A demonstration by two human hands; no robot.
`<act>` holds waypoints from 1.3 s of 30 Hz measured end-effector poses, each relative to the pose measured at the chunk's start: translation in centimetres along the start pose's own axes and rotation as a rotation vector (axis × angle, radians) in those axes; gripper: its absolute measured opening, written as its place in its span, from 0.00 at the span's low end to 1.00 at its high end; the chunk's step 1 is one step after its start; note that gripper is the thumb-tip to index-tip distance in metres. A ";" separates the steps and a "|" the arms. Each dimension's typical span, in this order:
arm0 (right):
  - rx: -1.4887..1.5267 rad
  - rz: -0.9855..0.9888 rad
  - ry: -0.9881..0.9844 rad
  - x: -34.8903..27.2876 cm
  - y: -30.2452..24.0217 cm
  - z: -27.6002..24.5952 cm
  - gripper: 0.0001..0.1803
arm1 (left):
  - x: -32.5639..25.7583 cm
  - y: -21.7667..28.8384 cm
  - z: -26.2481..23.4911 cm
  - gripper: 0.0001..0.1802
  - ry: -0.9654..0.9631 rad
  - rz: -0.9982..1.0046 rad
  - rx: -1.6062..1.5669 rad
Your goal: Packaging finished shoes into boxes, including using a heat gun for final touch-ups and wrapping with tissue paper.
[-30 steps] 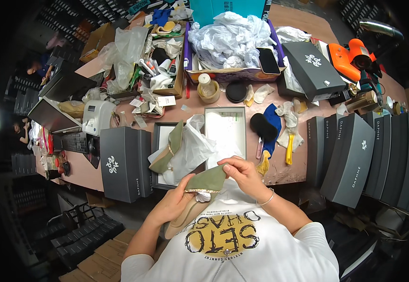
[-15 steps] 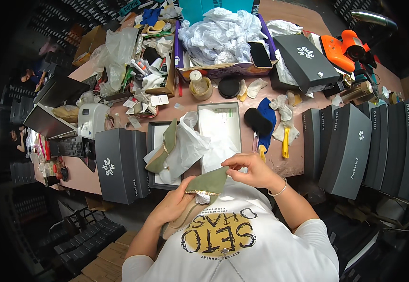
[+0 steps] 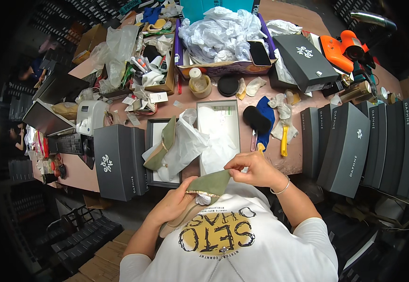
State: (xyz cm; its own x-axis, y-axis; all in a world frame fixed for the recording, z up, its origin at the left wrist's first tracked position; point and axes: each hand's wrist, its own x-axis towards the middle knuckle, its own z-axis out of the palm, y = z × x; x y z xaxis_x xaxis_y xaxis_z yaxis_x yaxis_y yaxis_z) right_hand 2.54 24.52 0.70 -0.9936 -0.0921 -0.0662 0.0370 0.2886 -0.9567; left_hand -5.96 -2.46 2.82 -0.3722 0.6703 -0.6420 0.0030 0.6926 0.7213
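Note:
A green pointed shoe with a sparkly trim along its opening is held in front of my shirt. White paper is stuffed inside it. My left hand wraps round its side, the fingers closed. At the pointed toe, my right hand pinches the tip between thumb and fingers. Beyond it, the matching green shoe lies on white tissue paper in an open dark shoe box. Beside that box sits an open lid or tray with white paper in it.
Dark shoe boxes stand upright at the right and left. A purple-edged carton of crumpled paper holds a phone on its rim. Nearby are a bottle, a black brush or sponge, and a yellow-handled tool.
The held shoe has tipped slightly, with its toe a little farther right. My right hand has shifted slightly right with it; both hands keep their hold.

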 end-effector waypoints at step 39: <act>0.571 0.227 0.204 3.1 3.0 2.1 0.11 | 5.1 -3.9 -3.3 0.28 0.292 0.265 -0.340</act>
State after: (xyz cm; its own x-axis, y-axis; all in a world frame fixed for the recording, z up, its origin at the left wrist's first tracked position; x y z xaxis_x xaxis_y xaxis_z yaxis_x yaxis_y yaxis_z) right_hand -0.23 23.08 -2.96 -0.9526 0.1108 -0.2833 0.2438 -0.2784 -0.9290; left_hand -10.89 -2.63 -2.46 -0.6435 0.6747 -0.3616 -0.1515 0.3508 0.9241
